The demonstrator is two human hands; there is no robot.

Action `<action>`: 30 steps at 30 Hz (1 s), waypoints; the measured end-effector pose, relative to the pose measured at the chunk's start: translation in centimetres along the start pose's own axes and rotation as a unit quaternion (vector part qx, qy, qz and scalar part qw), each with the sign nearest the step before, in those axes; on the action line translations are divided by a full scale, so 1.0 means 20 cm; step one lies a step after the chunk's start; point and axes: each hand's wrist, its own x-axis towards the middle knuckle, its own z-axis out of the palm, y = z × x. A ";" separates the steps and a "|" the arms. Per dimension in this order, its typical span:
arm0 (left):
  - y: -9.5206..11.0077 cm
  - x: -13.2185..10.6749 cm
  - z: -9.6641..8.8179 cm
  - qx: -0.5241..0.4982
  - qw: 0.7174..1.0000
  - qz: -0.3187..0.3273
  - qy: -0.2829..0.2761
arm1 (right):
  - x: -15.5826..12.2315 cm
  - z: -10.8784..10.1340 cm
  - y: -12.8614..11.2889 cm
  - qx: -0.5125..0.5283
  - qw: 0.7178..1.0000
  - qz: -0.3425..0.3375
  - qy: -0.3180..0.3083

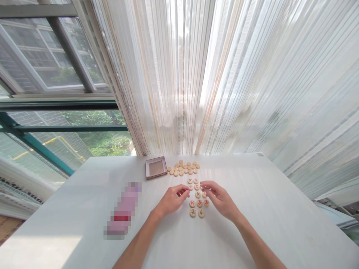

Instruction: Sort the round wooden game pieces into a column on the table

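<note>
Chess discs: block long axis runs away; left hand, right hand fingers narrow, grip unclear.

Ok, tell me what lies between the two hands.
In the head view, face-up round wooden pieces lie between the left hand and right hand.

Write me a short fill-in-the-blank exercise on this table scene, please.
The pieces between the left hand and right hand lie on a ____ table.
The open box sits ____ of the far pile.
That box's outline is ____.
Missing: white; left; square.
</note>
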 end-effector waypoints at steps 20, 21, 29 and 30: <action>0.00 -0.17 0.04 0.124 0.989 0.081 0.015 | -0.12 0.11 0.10 -0.060 0.991 -0.093 0.081; -0.01 -0.16 0.04 0.136 0.985 0.100 0.030 | -0.12 0.10 0.10 -0.062 0.990 -0.086 0.090; -0.07 -0.04 0.07 0.273 0.949 0.156 0.019 | -0.09 0.07 0.11 -0.064 0.986 -0.074 0.132; -0.07 -0.04 0.08 0.284 0.947 0.153 0.006 | -0.09 0.07 0.11 -0.063 0.986 -0.075 0.132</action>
